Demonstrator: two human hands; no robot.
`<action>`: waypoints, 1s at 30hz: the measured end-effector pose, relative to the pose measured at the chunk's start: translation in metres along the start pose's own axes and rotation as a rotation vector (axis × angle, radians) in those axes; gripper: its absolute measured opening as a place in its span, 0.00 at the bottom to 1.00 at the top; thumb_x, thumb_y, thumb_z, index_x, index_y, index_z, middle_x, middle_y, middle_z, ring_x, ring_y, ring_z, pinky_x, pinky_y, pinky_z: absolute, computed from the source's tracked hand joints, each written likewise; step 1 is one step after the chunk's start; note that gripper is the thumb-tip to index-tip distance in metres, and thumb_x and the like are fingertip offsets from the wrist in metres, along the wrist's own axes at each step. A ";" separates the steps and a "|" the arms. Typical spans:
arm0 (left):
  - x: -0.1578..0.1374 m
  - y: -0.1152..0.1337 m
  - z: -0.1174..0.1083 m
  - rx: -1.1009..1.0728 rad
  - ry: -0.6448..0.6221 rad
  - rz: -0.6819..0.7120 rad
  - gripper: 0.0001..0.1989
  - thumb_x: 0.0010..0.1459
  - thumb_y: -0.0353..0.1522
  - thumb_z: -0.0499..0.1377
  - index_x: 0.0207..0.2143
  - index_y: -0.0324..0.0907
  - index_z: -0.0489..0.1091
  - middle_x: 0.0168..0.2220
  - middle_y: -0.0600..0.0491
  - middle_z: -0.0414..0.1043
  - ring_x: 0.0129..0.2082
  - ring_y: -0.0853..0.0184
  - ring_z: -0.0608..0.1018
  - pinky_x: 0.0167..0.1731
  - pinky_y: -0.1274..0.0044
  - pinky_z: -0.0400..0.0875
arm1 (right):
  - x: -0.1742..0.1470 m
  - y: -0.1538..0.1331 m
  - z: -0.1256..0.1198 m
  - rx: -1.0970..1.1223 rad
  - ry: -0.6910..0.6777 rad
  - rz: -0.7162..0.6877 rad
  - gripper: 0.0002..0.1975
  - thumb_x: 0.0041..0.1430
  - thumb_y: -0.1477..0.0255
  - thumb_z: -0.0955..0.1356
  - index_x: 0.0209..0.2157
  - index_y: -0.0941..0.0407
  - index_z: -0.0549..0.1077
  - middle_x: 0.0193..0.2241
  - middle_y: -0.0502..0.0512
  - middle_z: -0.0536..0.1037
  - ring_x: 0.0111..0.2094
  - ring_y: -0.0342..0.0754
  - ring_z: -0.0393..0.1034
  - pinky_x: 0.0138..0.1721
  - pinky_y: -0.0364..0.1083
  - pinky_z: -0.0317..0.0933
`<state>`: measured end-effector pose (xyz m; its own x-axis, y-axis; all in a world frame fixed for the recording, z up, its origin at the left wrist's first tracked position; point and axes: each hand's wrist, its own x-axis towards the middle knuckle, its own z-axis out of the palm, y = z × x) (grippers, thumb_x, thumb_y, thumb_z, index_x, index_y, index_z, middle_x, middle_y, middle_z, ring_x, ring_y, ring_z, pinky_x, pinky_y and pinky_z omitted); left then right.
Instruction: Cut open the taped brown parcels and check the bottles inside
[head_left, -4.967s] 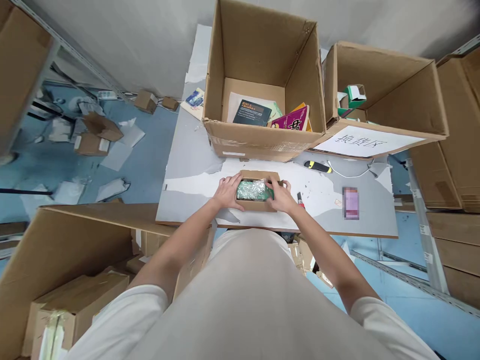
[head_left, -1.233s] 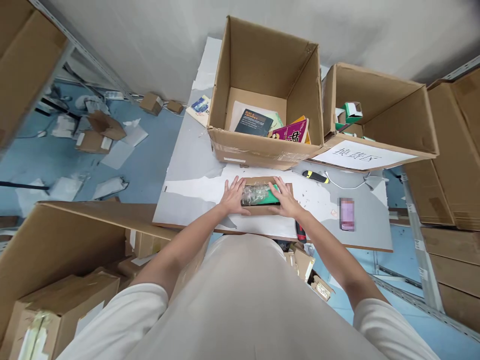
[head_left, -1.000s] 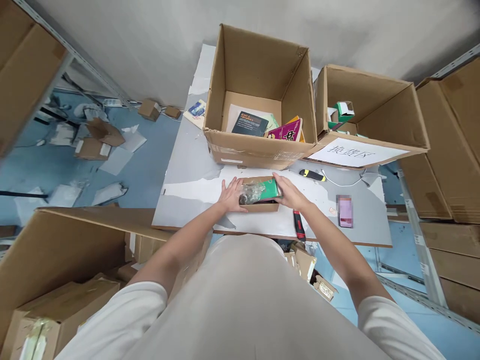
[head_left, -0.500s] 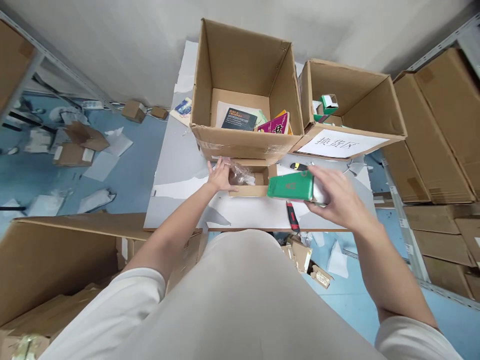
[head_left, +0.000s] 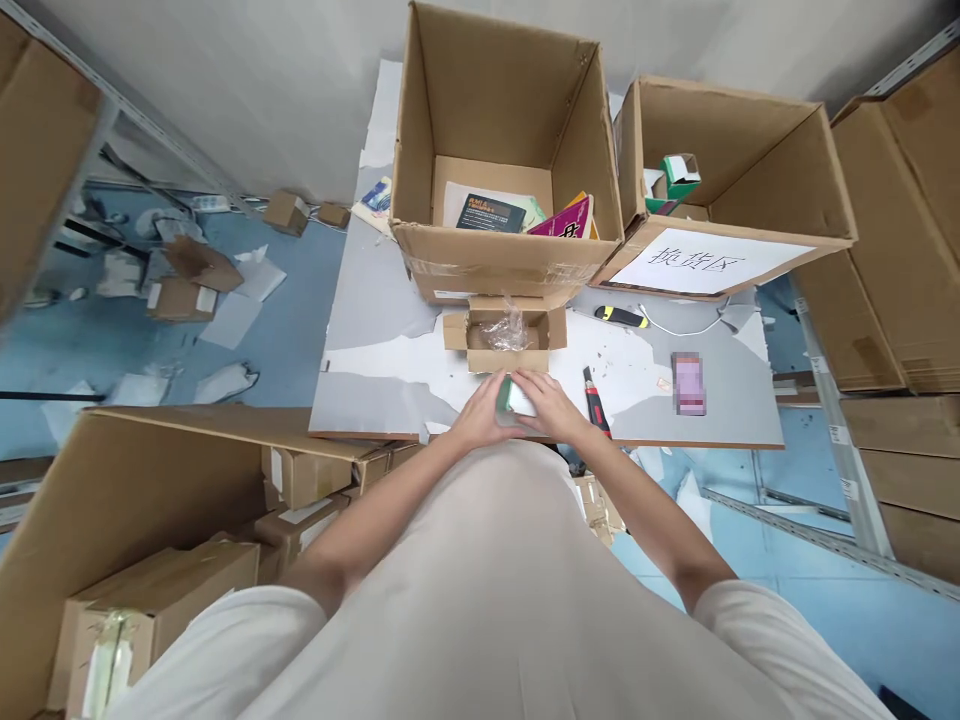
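Close to my body, at the table's front edge, a green and white box is held between both hands. My left hand grips its left side, and my right hand wraps over its right side; the fingers hide part of it. Just beyond my fingertips stands a small open cardboard box with its flaps spread. Crumpled clear plastic lies inside it. Right of my right hand rests a red and black utility knife.
Behind stand a large carton with books and another carton with a handwritten sign and small green boxes. A yellow and black cutter and a blurred pinkish item lie on the table. A big carton stands at left.
The green and white box has come from the right to near my body, end towards me. My left hand has left the small cardboard box and plastic and now grips the green box too.
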<state>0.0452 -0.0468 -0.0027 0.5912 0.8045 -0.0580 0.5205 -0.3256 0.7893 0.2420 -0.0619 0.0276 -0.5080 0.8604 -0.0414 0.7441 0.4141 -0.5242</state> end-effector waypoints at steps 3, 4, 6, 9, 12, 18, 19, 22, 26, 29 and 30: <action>0.018 -0.010 0.007 -0.063 -0.073 0.014 0.61 0.35 0.46 0.71 0.65 0.37 0.42 0.65 0.35 0.49 0.64 0.48 0.56 0.60 0.59 0.58 | -0.002 0.002 -0.004 0.106 -0.026 -0.041 0.40 0.54 0.68 0.69 0.65 0.53 0.49 0.65 0.63 0.52 0.65 0.59 0.45 0.60 0.61 0.53; 0.021 -0.014 0.007 -0.084 -0.083 0.023 0.60 0.36 0.46 0.71 0.65 0.38 0.42 0.64 0.36 0.50 0.64 0.48 0.57 0.59 0.59 0.58 | -0.004 0.004 -0.007 0.133 -0.034 -0.036 0.40 0.54 0.68 0.69 0.65 0.53 0.49 0.65 0.63 0.51 0.65 0.59 0.45 0.61 0.60 0.52; 0.025 -0.023 0.006 -0.111 -0.076 0.027 0.57 0.37 0.43 0.71 0.64 0.41 0.45 0.63 0.38 0.55 0.61 0.49 0.62 0.58 0.59 0.61 | -0.009 0.009 -0.010 0.168 -0.033 0.004 0.38 0.55 0.67 0.68 0.65 0.53 0.51 0.63 0.63 0.55 0.64 0.57 0.49 0.61 0.60 0.52; 0.025 -0.033 0.007 -0.115 -0.045 0.023 0.49 0.39 0.39 0.71 0.61 0.42 0.52 0.58 0.41 0.63 0.57 0.50 0.68 0.54 0.60 0.64 | -0.015 0.017 -0.005 0.170 0.011 0.072 0.31 0.60 0.66 0.65 0.63 0.54 0.55 0.60 0.63 0.62 0.61 0.56 0.56 0.60 0.59 0.54; 0.024 -0.036 0.010 -0.107 -0.028 0.023 0.44 0.39 0.38 0.71 0.58 0.41 0.57 0.55 0.42 0.66 0.54 0.51 0.70 0.52 0.61 0.66 | -0.015 0.017 -0.002 0.075 0.009 0.068 0.31 0.61 0.64 0.63 0.64 0.56 0.54 0.60 0.67 0.60 0.61 0.58 0.55 0.58 0.60 0.55; 0.025 -0.034 0.012 -0.072 -0.008 0.017 0.44 0.38 0.39 0.72 0.56 0.40 0.58 0.54 0.41 0.66 0.54 0.52 0.70 0.51 0.62 0.66 | 0.002 -0.009 -0.017 -0.342 -0.157 0.045 0.31 0.58 0.68 0.66 0.61 0.62 0.56 0.57 0.74 0.62 0.56 0.66 0.58 0.56 0.67 0.51; 0.025 -0.034 0.012 -0.065 -0.001 0.015 0.44 0.37 0.39 0.72 0.56 0.40 0.58 0.53 0.41 0.67 0.54 0.52 0.70 0.52 0.62 0.66 | 0.005 -0.014 -0.018 -0.400 -0.178 0.054 0.31 0.58 0.70 0.65 0.61 0.64 0.56 0.54 0.75 0.65 0.54 0.66 0.60 0.55 0.68 0.51; 0.026 -0.035 0.014 -0.059 0.018 0.018 0.43 0.37 0.39 0.72 0.54 0.40 0.59 0.53 0.42 0.67 0.54 0.53 0.70 0.52 0.62 0.66 | 0.009 -0.021 -0.017 -0.498 -0.205 0.028 0.30 0.58 0.75 0.62 0.61 0.68 0.55 0.50 0.77 0.69 0.51 0.65 0.64 0.53 0.64 0.55; 0.028 -0.035 0.016 -0.064 0.045 -0.006 0.42 0.36 0.40 0.72 0.53 0.40 0.60 0.51 0.42 0.68 0.52 0.53 0.71 0.52 0.63 0.66 | 0.007 -0.005 -0.014 -0.489 -0.154 -0.066 0.27 0.60 0.72 0.62 0.59 0.66 0.58 0.55 0.74 0.66 0.56 0.63 0.61 0.51 0.56 0.61; 0.033 -0.034 0.016 -0.067 0.070 -0.049 0.42 0.37 0.42 0.72 0.53 0.39 0.60 0.51 0.42 0.68 0.52 0.52 0.71 0.51 0.63 0.67 | 0.004 0.013 -0.013 -0.435 -0.078 -0.069 0.23 0.61 0.72 0.60 0.57 0.62 0.61 0.57 0.69 0.66 0.57 0.59 0.61 0.51 0.53 0.63; 0.034 -0.033 0.016 -0.067 0.067 -0.049 0.42 0.37 0.42 0.72 0.53 0.39 0.60 0.51 0.42 0.68 0.52 0.52 0.71 0.51 0.63 0.67 | 0.003 0.017 -0.013 -0.408 -0.060 -0.057 0.22 0.62 0.72 0.59 0.57 0.62 0.61 0.55 0.68 0.68 0.56 0.58 0.63 0.50 0.52 0.64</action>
<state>0.0579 -0.0169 -0.0409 0.5225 0.8506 -0.0585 0.5044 -0.2530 0.8255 0.2588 -0.0484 0.0299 -0.5691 0.8186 -0.0777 0.8185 0.5551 -0.1479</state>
